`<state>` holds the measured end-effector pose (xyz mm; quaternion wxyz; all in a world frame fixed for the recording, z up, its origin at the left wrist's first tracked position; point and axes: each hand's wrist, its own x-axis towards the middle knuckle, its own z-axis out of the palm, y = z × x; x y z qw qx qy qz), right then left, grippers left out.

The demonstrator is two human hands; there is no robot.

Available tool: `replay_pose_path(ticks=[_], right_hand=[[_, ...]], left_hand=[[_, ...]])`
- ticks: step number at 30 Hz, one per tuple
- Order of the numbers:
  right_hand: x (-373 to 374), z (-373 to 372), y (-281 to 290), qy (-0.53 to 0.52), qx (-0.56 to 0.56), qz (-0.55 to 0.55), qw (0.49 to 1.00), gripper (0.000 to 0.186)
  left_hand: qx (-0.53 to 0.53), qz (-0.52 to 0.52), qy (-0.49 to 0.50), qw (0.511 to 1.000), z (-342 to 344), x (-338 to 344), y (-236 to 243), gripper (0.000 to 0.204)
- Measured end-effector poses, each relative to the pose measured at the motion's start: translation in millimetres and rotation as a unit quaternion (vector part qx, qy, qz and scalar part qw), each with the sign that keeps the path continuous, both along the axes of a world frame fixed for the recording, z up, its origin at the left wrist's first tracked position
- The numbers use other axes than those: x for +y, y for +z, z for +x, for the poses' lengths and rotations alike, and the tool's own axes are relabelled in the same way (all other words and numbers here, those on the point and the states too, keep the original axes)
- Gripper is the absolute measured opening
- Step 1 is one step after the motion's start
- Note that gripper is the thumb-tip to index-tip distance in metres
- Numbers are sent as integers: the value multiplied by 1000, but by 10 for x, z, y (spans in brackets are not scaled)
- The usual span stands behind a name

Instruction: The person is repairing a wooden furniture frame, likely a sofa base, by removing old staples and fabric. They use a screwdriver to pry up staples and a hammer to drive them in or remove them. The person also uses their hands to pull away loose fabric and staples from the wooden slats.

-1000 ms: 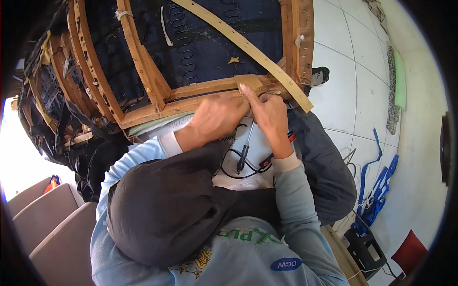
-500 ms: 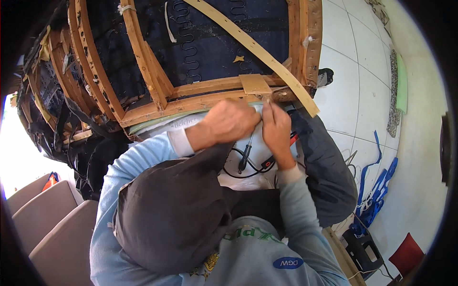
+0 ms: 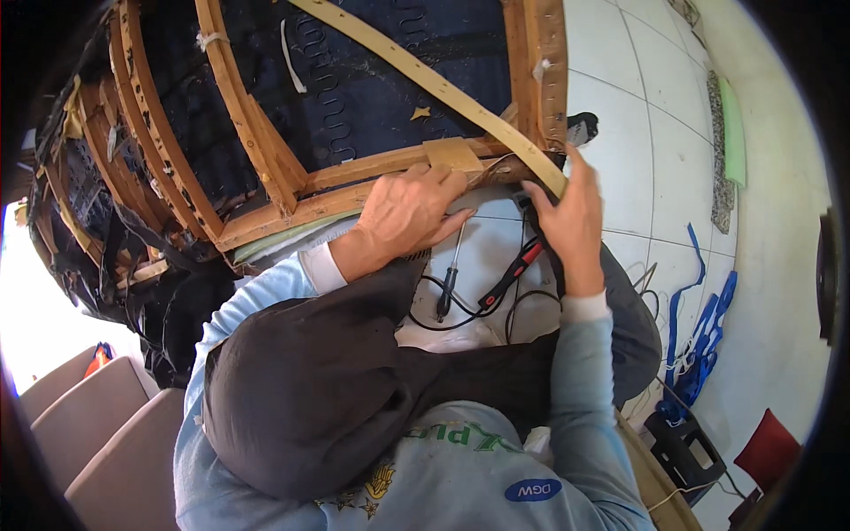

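Observation:
My left hand (image 3: 403, 212) rests on the front rail of a wooden furniture frame (image 3: 328, 195), thumb spread away from the fingers. Its fingertips are beside a tan, flat square piece (image 3: 453, 157) on that rail. A thin, light cord (image 3: 490, 170) runs across the rail near there. My right hand (image 3: 574, 221) is at the near end of a long pale yellow strip (image 3: 434, 81), thumb and fingers apart on either side; contact is unclear. Between my hands, lower down, lie a dark-handled screwdriver (image 3: 446, 296) and a red-and-black corded tool (image 3: 512, 276).
Zigzag springs (image 3: 335, 115) and dark fabric span the frame, with torn black cloth (image 3: 177, 310) at left. Beige chairs (image 3: 88, 416) stand lower left. Blue straps (image 3: 704, 336) and a black case (image 3: 686, 451) lie on the right, near white floor tiles (image 3: 620, 115).
My hands were close together at the rail and have parted. The right moved outward to the strip's end; the left slid slightly left. The whole view has shifted a little.

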<state>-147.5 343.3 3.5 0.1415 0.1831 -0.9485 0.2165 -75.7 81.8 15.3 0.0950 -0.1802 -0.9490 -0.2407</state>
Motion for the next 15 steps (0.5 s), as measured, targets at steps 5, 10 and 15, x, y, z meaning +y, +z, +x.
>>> replay_pose_path(ticks=[5, 10, 15], right_hand=[[427, -202, 64, -30, -43, -105, 993, 44], [881, -158, 477, -255, -9, -535, 805, 36], [1266, -102, 119, -340, -98, -583, 732, 32]], left_hand=[[-42, -2, 62, 997, -114, 48, -36, 32], [-55, 11, 23, 998, 72, 87, -150, 29], [-56, 15, 20, 998, 30, 81, -147, 30]])
